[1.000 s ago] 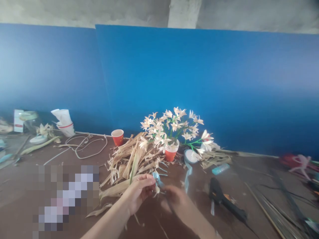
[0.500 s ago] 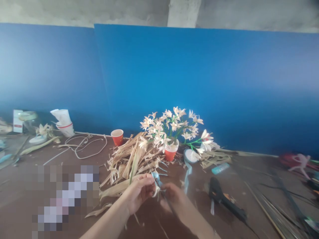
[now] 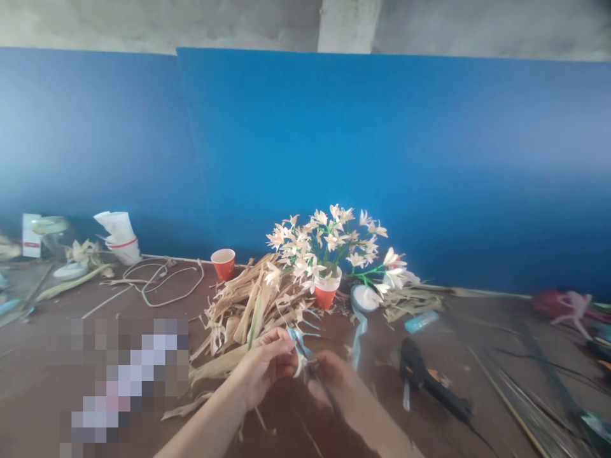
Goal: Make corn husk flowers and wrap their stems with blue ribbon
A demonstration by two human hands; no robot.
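My left hand (image 3: 261,367) and my right hand (image 3: 334,380) meet low in the middle of the brown table (image 3: 57,356). Both are closed in a pinch on a small cream husk flower (image 3: 300,364) wrapped with pale blue ribbon (image 3: 296,340). A thin dark stem runs back from the flower under my right hand. Just beyond my hands lies a pile of dried corn husks (image 3: 248,305). Behind it an orange cup (image 3: 326,294) holds a bunch of finished cream flowers (image 3: 324,242) on green stems.
A black glue gun (image 3: 429,385) lies right of my hands, with a ribbon roll (image 3: 365,298) and a light blue stick (image 3: 421,321) beyond it. An empty orange cup (image 3: 223,263), a cord (image 3: 165,280) and stacked white cups (image 3: 119,235) stand at the back left. Thin rods (image 3: 525,407) lie at right.
My hands have stayed together on the small flower, with only slight finger movement. The view has shifted a little.
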